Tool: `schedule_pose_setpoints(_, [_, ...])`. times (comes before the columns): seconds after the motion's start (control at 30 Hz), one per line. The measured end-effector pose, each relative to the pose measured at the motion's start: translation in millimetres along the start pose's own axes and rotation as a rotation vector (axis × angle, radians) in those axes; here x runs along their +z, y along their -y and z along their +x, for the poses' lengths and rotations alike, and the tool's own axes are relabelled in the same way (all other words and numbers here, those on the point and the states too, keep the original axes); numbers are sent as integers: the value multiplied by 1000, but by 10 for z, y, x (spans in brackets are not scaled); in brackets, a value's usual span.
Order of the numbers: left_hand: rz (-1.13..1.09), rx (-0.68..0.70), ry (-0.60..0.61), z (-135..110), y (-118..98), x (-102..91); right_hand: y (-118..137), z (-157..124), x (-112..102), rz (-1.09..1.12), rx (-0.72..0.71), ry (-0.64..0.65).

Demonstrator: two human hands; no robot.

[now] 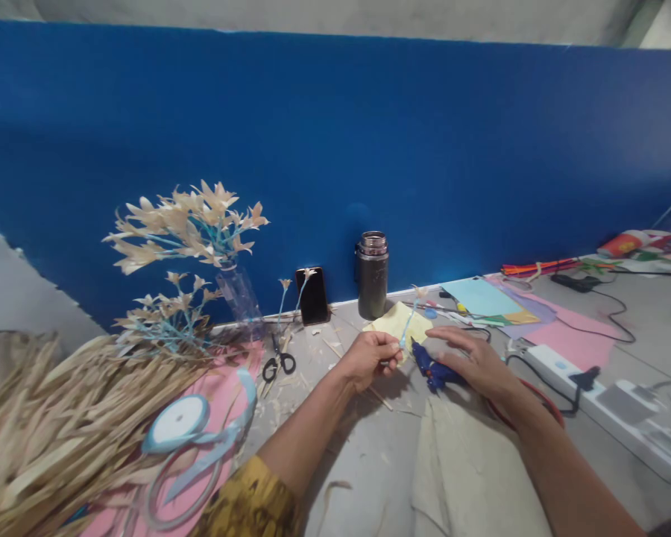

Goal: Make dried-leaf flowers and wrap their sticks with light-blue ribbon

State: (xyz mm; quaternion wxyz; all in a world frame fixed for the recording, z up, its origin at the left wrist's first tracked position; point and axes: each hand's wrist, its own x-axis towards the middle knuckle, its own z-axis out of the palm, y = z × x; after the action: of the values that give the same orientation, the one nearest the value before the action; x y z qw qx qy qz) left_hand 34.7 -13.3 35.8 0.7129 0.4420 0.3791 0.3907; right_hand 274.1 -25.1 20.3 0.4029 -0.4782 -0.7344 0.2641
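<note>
My left hand (pixel 372 362) pinches the lower end of a small artificial flower (pixel 409 322). Its thin stem is wrapped in light blue tape and stands upright, with pale petals at the top. To the right, my right hand (pixel 475 362) has its fingers stretched out beside a dark blue glue gun (pixel 433 371). The glue gun's nozzle points toward the flower's base. Whether the right fingertips touch the gun's handle I cannot tell. A yellow paper (pixel 397 321) lies behind both hands.
Dried husks (pixel 50 432), a blue tape roll (pixel 177 423) and scissors (pixel 278 367) lie left. Finished flowers stand in a plastic bottle (pixel 239 298). A phone (pixel 313 296) and flask (pixel 373 276) stand by the blue wall. A power strip (pixel 559 373) with cables lies right.
</note>
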Motion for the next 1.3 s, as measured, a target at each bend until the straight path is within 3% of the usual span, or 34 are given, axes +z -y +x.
schedule_pose_setpoints(0.13, [65,-32,124,-53,52,128,281,-15,93,399,192,5])
schedule_pose_setpoints(0.37, [89,-50,111,-107,52,241,284,4,201,554,325,-127])
schedule_pose_setpoints(0.57, [-99,-133,169,-174,6,292,278,-15,179,558,295,-153])
schedule_pose_setpoints(0.77, [-154,-210,249,-182,-6,298,225,-27,200,723,216,-28])
schedule_pose_setpoints(1.07, [-289,-171,444,-223,14,297,335,-39,188,894,149,-9])
schedule_pose_setpoints(1.3, [-288,-225,484,-265,-36,326,347,-54,189,1006,97,73])
